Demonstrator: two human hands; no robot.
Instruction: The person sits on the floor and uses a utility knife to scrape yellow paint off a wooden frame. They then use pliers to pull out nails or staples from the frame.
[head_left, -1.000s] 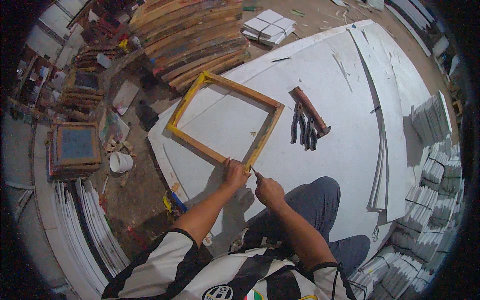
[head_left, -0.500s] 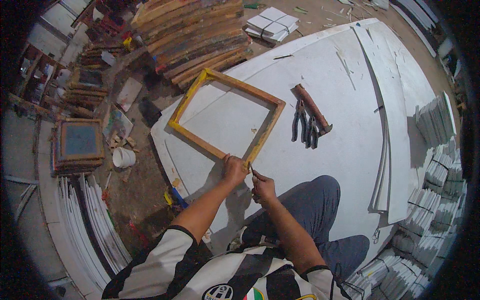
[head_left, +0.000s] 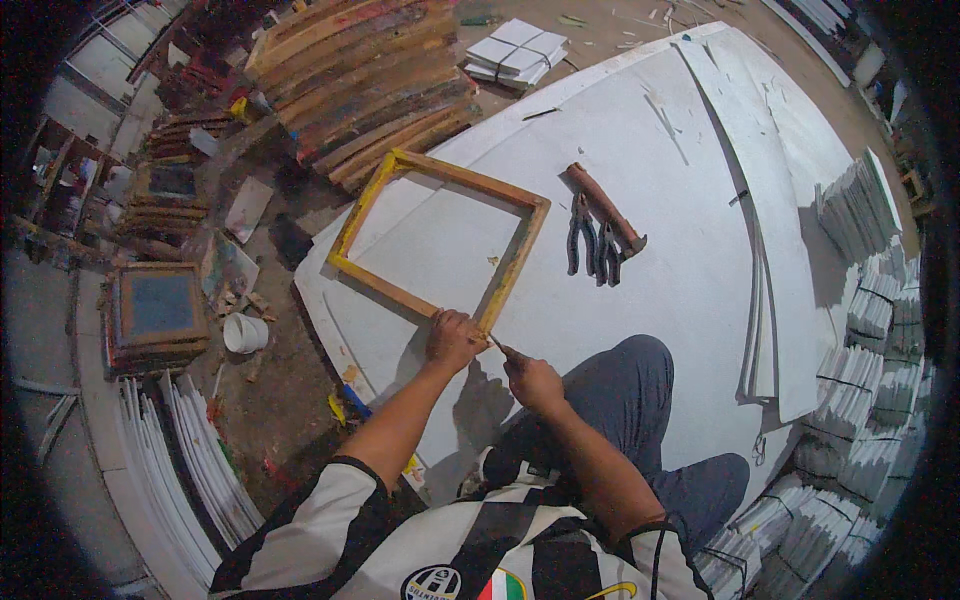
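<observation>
A rectangular wooden frame (head_left: 382,286) with yellow stains is tilted over a large white sheet (head_left: 660,310). My left hand (head_left: 455,341) is closed around its near corner. In my right hand (head_left: 537,384) is a slim tool (head_left: 499,346) with a thin dark shaft, whose tip meets or nearly meets that corner; I cannot tell its exact kind. Right of the frame, a wooden-handled hammer (head_left: 608,212) lies on the sheet beside two pairs of dark-handled pliers (head_left: 580,236).
Many stained wooden frames (head_left: 365,85) are stacked at the far left. A white bucket (head_left: 245,333) stands on the floor at left. Long white strips (head_left: 745,230) lie across the sheet, and tied white bundles (head_left: 860,360) are piled at right. My bent knee (head_left: 640,375) is beside my right hand.
The whole view has shifted slightly. My right hand has turned, and the tool now slants more sideways against the frame's near corner. My left hand keeps its hold.
</observation>
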